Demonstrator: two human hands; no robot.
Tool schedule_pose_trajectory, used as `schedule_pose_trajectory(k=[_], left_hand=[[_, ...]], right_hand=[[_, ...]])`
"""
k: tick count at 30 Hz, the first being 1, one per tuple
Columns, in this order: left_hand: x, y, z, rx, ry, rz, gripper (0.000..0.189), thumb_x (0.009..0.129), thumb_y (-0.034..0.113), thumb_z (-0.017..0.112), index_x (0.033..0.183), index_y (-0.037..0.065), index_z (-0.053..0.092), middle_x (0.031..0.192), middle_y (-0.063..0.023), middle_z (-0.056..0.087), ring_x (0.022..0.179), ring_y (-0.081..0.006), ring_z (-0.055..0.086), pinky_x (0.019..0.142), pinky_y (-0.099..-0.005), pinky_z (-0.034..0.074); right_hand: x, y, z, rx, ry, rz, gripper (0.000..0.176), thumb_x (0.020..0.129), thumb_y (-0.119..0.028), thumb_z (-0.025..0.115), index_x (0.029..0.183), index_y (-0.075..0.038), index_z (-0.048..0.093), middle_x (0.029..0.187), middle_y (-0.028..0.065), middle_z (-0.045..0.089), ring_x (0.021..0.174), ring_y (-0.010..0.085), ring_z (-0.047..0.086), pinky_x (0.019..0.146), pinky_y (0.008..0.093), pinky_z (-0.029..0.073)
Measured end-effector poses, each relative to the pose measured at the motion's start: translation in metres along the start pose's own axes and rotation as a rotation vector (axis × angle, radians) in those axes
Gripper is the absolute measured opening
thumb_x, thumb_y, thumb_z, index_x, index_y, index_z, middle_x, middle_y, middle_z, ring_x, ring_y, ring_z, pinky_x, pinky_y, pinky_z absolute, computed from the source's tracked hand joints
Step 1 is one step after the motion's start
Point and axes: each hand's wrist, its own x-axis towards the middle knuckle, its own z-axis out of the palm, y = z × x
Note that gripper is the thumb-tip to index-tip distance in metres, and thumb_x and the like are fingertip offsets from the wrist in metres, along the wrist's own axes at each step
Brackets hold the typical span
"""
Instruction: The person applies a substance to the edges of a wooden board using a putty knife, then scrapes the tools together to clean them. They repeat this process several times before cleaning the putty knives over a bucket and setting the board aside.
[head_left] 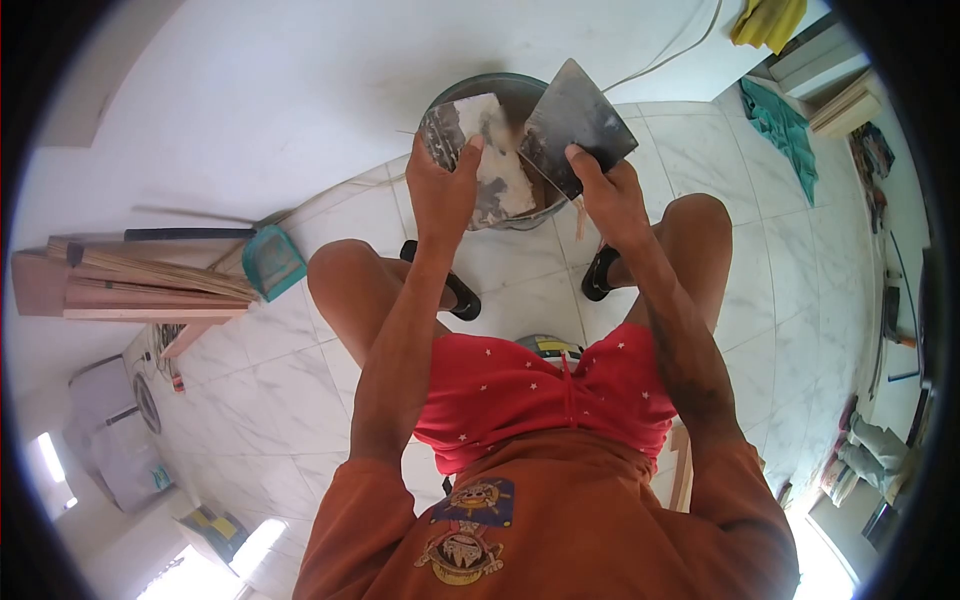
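Note:
My left hand point(443, 190) grips a flat, rough slab point(497, 150) with white and grey patches, its thumb on the upper face. A dark, smooth square plate point(585, 122) is in my right hand point(610, 195), with the thumb pressed on top. The plate's lower left edge lies close to the slab; whether they touch I cannot tell. Both pieces are held over a round green-rimmed bucket point(490, 82), and they hide much of its inside.
Wooden strips point(150, 285) and a teal dustpan point(273, 263) are at the left by the wall. A green cloth point(785, 130) lies at the upper right. Tools and clothing line the right side. My feet are on the tiled floor point(520, 270) below the bucket.

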Motion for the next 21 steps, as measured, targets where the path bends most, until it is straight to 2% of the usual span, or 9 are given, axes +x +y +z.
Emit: schedule_pose_trajectory(k=[3, 7, 11, 14, 18, 20, 21], left_hand=[[0.001, -0.006, 0.001, -0.089, 0.013, -0.034, 0.035, 0.089, 0.014, 0.072, 0.117, -0.002, 0.058, 0.107, -0.0087, 0.068, 0.093, -0.0149, 0.064, 0.084, -0.0302, 0.052], [-0.002, -0.001, 0.001, -0.134, 0.029, -0.063, 0.034, 0.09, 0.013, 0.072, 0.118, -0.002, 0.058, 0.107, -0.0087, 0.068, 0.094, -0.0148, 0.064, 0.085, -0.0303, 0.052], [-0.002, -0.003, 0.0, -0.057, 0.06, -0.019, 0.034, 0.089, 0.012, 0.071, 0.118, -0.002, 0.058, 0.105, -0.0088, 0.068, 0.093, -0.0153, 0.064, 0.085, -0.0302, 0.051], [-0.004, 0.001, 0.0, 0.006, 0.072, -0.013, 0.034, 0.089, 0.011, 0.071, 0.118, -0.002, 0.058, 0.104, -0.0091, 0.068, 0.092, -0.0155, 0.063, 0.084, -0.0298, 0.051], [-0.005, 0.002, -0.001, 0.019, 0.067, 0.034, 0.034, 0.088, 0.011, 0.068, 0.116, -0.004, 0.057, 0.102, -0.0144, 0.069, 0.091, -0.0199, 0.065, 0.084, -0.0334, 0.05], [-0.006, 0.002, 0.0, -0.028, 0.064, 0.007, 0.033, 0.088, 0.01, 0.068, 0.115, -0.005, 0.057, 0.101, -0.0146, 0.069, 0.09, -0.0203, 0.065, 0.084, -0.0337, 0.05], [-0.006, 0.003, 0.0, -0.052, 0.061, -0.005, 0.033, 0.087, 0.01, 0.068, 0.115, -0.005, 0.057, 0.1, -0.0147, 0.069, 0.09, -0.0205, 0.065, 0.083, -0.0338, 0.05]], right_hand=[[-0.002, 0.005, 0.002, 0.01, -0.044, 0.047, 0.038, 0.095, -0.032, 0.06, 0.095, 0.005, 0.067, 0.075, 0.0021, 0.06, 0.075, 0.0105, 0.053, 0.067, 0.0294, 0.045], [-0.009, 0.002, 0.006, -0.088, -0.069, 0.06, 0.037, 0.095, -0.031, 0.061, 0.099, 0.005, 0.067, 0.081, 0.0043, 0.066, 0.08, 0.0128, 0.057, 0.074, 0.03, 0.048], [-0.011, 0.012, 0.019, 0.078, 0.012, -0.208, 0.032, 0.096, -0.028, 0.063, 0.102, 0.003, 0.067, 0.085, 0.0082, 0.07, 0.083, 0.0142, 0.059, 0.08, 0.0306, 0.048], [-0.017, 0.017, 0.017, -0.06, -0.106, -0.047, 0.03, 0.095, -0.026, 0.064, 0.104, 0.002, 0.067, 0.085, 0.0085, 0.069, 0.083, 0.0143, 0.06, 0.079, 0.0312, 0.048], [-0.016, 0.014, 0.017, -0.117, -0.134, -0.045, 0.031, 0.095, -0.027, 0.065, 0.105, 0.002, 0.067, 0.085, 0.0081, 0.069, 0.082, 0.014, 0.06, 0.079, 0.0315, 0.049], [-0.009, 0.019, 0.017, -0.11, -0.13, -0.068, 0.032, 0.095, -0.028, 0.065, 0.106, 0.002, 0.067, 0.086, 0.0082, 0.07, 0.082, 0.0139, 0.06, 0.079, 0.0316, 0.049], [-0.008, 0.016, 0.017, -0.117, -0.133, -0.017, 0.032, 0.095, -0.028, 0.065, 0.106, 0.002, 0.067, 0.087, 0.0087, 0.07, 0.082, 0.0145, 0.061, 0.079, 0.0317, 0.049]])
